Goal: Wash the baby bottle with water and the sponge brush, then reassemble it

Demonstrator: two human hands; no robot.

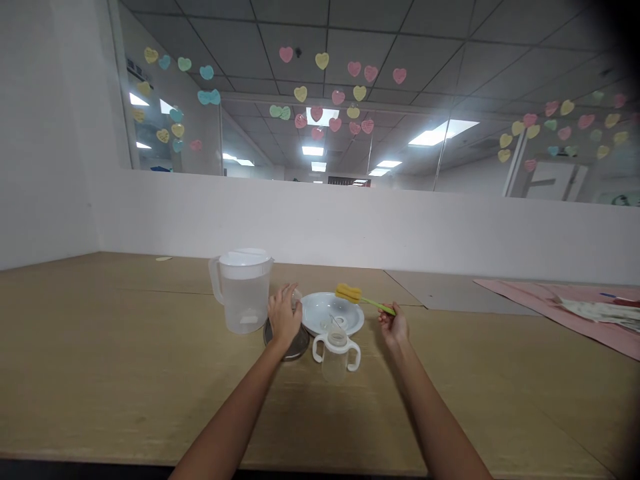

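In my right hand (394, 325) is the green handle of a bottle brush (349, 293), its yellow sponge head tilted over the white bowl (311, 319). My left hand (285, 315) reaches over a dark round dish (295, 350), fingers curled around a clear, rounded cap (297, 298) that is partly hidden. A clear baby bottle (334, 367) with two white handles stands upright and open in front of the bowl. A thin, straw-like piece shows behind its mouth. Left of my left hand stands a clear plastic pitcher (246, 300) with a lid, holding clear liquid.
The wooden table (125, 373) runs up to a white wall (325, 220) with a window above it. At the right lies a pink sheet (530, 303) with papers (600, 311) and a pen on it. A grey panel (460, 293) adjoins it.
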